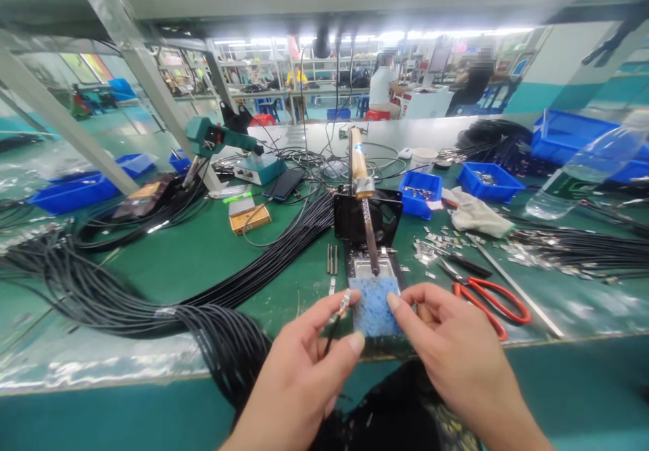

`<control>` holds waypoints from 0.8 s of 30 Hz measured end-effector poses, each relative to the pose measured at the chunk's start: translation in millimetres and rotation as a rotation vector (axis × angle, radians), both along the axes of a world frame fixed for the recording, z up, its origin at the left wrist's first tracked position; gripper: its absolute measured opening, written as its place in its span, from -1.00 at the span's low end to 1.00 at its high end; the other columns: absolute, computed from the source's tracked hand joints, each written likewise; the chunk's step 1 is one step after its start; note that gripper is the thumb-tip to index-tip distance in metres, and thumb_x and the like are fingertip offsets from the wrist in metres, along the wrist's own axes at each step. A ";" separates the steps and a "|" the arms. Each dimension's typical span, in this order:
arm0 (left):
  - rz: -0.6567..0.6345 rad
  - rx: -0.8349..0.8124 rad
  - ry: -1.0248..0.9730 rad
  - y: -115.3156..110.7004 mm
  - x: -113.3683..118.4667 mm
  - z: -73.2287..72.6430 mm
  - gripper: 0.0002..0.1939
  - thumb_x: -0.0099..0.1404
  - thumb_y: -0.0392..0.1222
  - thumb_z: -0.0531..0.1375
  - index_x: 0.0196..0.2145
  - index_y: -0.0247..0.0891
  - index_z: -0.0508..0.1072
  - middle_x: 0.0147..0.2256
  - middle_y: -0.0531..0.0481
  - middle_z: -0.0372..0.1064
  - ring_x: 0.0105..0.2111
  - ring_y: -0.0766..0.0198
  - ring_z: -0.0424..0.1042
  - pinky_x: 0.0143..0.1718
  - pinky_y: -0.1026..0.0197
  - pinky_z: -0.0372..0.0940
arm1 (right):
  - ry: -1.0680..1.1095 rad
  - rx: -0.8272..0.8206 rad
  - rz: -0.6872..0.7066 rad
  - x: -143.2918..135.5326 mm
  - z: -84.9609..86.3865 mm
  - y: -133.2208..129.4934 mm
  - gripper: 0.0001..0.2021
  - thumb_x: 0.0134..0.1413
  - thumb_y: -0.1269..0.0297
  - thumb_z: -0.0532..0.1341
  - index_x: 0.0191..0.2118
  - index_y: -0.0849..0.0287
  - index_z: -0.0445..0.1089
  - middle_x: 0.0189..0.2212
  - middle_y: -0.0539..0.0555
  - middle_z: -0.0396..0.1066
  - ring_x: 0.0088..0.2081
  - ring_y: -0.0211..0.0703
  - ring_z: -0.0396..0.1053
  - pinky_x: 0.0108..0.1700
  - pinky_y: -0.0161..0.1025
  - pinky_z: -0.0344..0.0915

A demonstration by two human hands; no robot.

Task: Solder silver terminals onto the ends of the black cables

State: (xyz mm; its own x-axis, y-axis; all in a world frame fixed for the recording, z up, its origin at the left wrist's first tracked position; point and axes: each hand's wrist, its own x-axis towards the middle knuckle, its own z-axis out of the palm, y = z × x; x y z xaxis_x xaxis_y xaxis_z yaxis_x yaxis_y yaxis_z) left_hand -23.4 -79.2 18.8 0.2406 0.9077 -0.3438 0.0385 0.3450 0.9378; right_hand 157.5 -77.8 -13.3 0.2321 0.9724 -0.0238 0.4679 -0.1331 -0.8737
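Note:
My left hand (317,363) is closed around a thin black cable (332,333), whose end carries a small metal connector (345,300) with a little orange-red showing. Just to the right, my right hand (451,343) has its thumb and curled fingers close together; whatever may be between them is hidden. A blue sponge (376,319) lies between the two hands at the table's front edge. Above it a soldering iron (359,160) with a wooden handle is held in a stand, its dark tip pointing down towards a small metal tray (372,267).
A black fan (390,211) stands behind the iron. Red-handled pliers (499,295) and loose metal connectors (430,247) lie right. A thick bundle of black cables (284,248) crosses the left side. Blue bins (420,191) and a plastic bottle (572,174) stand farther back.

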 end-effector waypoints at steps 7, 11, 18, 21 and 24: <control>0.008 -0.114 0.018 -0.5 -2.1 -12.3 -0.39 0.35 0.03 0.27 0.23 -0.36 0.35 -0.68 0.26 0.09 -0.63 0.41 -0.07 -0.63 0.35 -0.17 | -0.036 -0.030 -0.011 14.8 -23.1 6.9 -0.61 0.17 -0.12 0.22 -0.44 0.12 0.42 -0.68 -0.17 -0.05 -0.61 -0.26 -0.02 -0.56 -0.28 -0.10; 0.031 -0.150 -0.028 -1.8 -0.2 -18.0 -0.59 0.35 0.12 0.24 -0.15 -0.33 0.54 -0.61 0.19 0.15 -0.64 0.43 -0.10 -0.65 0.33 -0.21 | -0.052 0.009 -0.100 34.4 -24.1 1.5 -0.62 0.15 -0.16 0.24 -0.25 0.10 0.41 -0.64 -0.19 -0.07 -0.58 -0.23 0.04 -0.50 -0.28 0.05; -0.046 -0.212 -0.149 9.5 9.7 -22.1 -0.79 0.37 -0.07 0.28 -0.15 -0.24 0.45 -0.52 0.14 0.34 -0.66 0.50 -0.11 -0.64 0.34 -0.25 | -0.083 0.079 -0.080 41.7 -12.2 -25.4 -0.69 0.35 -0.09 0.06 -0.12 0.01 0.36 -0.46 -0.08 0.36 -0.43 -0.18 0.35 -0.37 -0.30 0.34; -0.047 -0.189 -0.165 13.4 13.8 -23.6 -0.81 0.36 -0.10 0.30 -0.28 -0.27 0.43 -0.49 0.10 0.40 -0.65 0.51 -0.10 -0.63 0.32 -0.22 | -0.122 0.249 0.039 42.3 -15.0 -28.5 -0.81 0.35 0.06 0.14 -0.16 -0.01 0.42 -0.41 -0.08 0.40 -0.42 -0.24 0.39 -0.36 -0.37 0.38; -0.006 -0.183 -0.160 17.2 16.5 -23.6 -0.79 0.30 -0.11 0.36 -0.35 -0.28 0.46 -0.58 0.21 0.21 -0.65 0.50 -0.12 -0.61 0.32 -0.18 | -0.112 0.425 0.276 46.9 -19.9 -23.5 -0.88 0.31 0.28 0.23 -0.09 -0.05 0.48 -0.24 -0.05 0.49 -0.27 -0.24 0.50 -0.23 -0.42 0.45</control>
